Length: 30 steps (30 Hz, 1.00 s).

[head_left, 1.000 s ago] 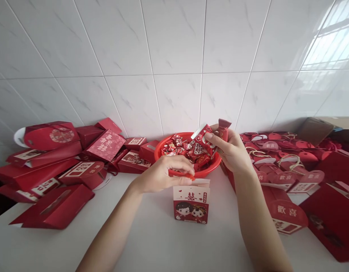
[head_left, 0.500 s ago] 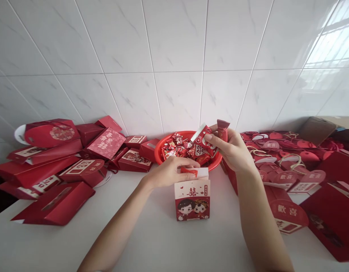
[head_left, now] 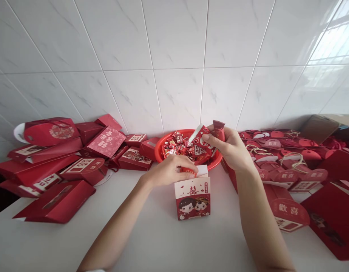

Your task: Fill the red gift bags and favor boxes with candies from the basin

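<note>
A small red and white candy box (head_left: pixel 193 200) with two cartoon figures stands upright with its top open. My left hand (head_left: pixel 172 170) is at that opening, its fingers closed on a small red candy packet (head_left: pixel 191 170) just inside the rim. My right hand (head_left: pixel 231 148) is raised over the basket's right side. Pinched in it are a red and white candy packet (head_left: pixel 202 139) and a dark red wrapped candy (head_left: pixel 219 129). Behind the box sits a red plastic basket (head_left: pixel 159 150) holding many wrapped candies (head_left: pixel 174 145).
Red gift boxes (head_left: pixel 61 200) are piled on the left of the white table (head_left: pixel 152 234). On the right lie many more red boxes (head_left: pixel 289 211), some with rope handles. A brown carton (head_left: pixel 318 128) stands at the far right, and a tiled wall (head_left: pixel 177 45) rises behind.
My right hand has shifted slightly left with its candies. The left hand stays at the box opening with the red packet, having moved only a little.
</note>
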Each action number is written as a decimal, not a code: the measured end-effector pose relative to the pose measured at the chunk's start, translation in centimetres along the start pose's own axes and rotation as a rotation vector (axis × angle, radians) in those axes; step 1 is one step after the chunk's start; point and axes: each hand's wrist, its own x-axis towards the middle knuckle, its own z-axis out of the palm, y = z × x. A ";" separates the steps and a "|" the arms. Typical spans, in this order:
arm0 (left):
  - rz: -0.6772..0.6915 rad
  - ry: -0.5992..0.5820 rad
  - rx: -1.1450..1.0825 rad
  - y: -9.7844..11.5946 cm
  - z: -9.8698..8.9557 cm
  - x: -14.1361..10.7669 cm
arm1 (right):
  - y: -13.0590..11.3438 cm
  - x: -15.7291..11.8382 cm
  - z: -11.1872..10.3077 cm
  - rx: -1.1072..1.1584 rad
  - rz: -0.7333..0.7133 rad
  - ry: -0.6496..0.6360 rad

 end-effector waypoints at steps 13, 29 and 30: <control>-0.285 -0.097 0.032 0.2 -0.3 -0.6 | -0.2 -0.3 -0.3 -0.041 -0.019 -0.081; -0.218 -0.071 -0.178 0.4 -0.4 -0.4 | 0.7 0.2 0.2 -0.224 -0.058 -0.614; -0.232 -0.079 -0.166 0.2 -0.4 -0.5 | 0.8 0.2 0.1 -0.249 -0.059 -0.624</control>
